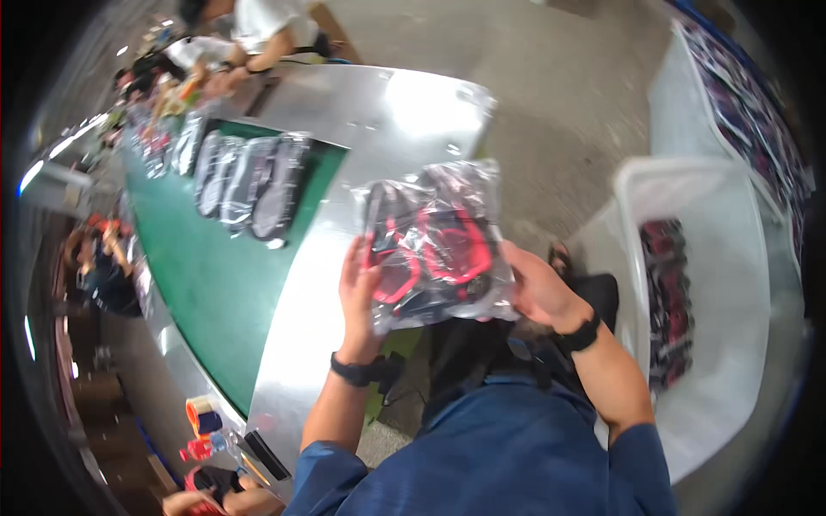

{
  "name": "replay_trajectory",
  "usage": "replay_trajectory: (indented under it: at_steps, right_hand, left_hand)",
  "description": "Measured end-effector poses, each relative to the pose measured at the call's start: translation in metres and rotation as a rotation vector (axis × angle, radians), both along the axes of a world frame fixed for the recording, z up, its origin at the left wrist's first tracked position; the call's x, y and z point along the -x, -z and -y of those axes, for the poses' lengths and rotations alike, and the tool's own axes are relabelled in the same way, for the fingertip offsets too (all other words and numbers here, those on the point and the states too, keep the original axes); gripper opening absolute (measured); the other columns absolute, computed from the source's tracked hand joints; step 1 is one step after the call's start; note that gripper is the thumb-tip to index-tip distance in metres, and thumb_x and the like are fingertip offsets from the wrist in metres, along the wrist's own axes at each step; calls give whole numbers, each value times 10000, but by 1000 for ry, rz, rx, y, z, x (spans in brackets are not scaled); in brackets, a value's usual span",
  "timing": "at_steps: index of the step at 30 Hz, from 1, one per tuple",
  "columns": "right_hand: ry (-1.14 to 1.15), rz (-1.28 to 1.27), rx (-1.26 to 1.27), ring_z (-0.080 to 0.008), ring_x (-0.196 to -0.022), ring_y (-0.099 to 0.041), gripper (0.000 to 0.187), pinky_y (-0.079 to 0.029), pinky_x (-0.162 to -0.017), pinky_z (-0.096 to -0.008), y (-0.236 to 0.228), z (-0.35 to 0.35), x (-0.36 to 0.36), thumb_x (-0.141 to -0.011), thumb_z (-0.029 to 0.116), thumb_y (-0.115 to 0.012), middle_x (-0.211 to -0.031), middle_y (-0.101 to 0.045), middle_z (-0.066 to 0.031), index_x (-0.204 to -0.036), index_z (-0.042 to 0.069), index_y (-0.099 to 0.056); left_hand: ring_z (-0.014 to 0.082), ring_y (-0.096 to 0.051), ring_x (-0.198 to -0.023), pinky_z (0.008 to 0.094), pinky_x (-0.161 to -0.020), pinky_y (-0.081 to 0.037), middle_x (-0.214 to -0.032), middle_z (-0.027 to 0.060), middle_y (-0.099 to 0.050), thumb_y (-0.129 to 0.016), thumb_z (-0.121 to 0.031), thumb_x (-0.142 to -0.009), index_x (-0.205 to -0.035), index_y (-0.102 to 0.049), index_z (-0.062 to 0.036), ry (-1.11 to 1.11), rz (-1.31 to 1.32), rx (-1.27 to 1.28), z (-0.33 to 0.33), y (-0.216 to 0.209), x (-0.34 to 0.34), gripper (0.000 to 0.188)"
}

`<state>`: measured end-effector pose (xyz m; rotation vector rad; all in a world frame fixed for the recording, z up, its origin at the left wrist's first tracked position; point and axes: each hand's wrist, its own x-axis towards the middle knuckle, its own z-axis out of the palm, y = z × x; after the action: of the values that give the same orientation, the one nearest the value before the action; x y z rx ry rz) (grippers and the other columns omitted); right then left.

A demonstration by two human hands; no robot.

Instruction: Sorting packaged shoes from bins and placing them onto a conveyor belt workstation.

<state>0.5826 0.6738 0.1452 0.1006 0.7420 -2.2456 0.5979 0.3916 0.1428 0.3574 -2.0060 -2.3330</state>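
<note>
Both my hands hold a clear plastic bag [434,241] with black and red footwear inside, lifted in front of my chest. My left hand [360,284] grips the bag's left edge, thumb on top. My right hand [538,288] grips its right lower edge. Each wrist wears a black band. The bag hangs over the edge of a shiny metal table [379,112], above my lap.
A green conveyor belt [215,275] runs left of the metal table and carries several bagged pairs [254,185]. A white plastic bin [731,258] at my right holds more bagged red and black pairs. Other people work at the far end and lower left.
</note>
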Motion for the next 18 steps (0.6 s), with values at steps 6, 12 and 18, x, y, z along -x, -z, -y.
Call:
replay_trajectory:
  at_steps: [6, 12, 18]
  right_hand:
    - [204, -129, -302, -311, -1166, -660, 601, -609, -841, -460, 7, -41, -8, -1069, 506, -428, -1298, -639, -159, -1495, 81, -433]
    - [388, -29, -558, -277, -994, -696, 518, -602, -773, -410, 32, -92, -45, -1067, 418, -489, -1122, -679, -144, -1421, 40, -501]
    - [625, 158, -703, -233, -857, -705, 436, -593, -665, -349, 61, -143, -120, -1055, 379, -516, -982, -692, -106, -1313, 34, -579]
  left_hand:
    - [172, -575, -1149, 305, -1016, -451, -1312, 130, -589, -659, -239, -961, -1469, -459, -1, -128, -103, -304, -26, -9, 123, 595]
    - [454, -309, -1445, 505, -1193, -240, -1539, 318, -369, -594, -532, -978, -1459, -507, 5, -211, -274, 790, 45, 12, 215, 726]
    - [431, -265, -1504, 596, -1185, -209, -1609, 240, -345, -701, -476, -866, -1503, -472, -80, -309, 216, 1417, 163, 28, 215, 784]
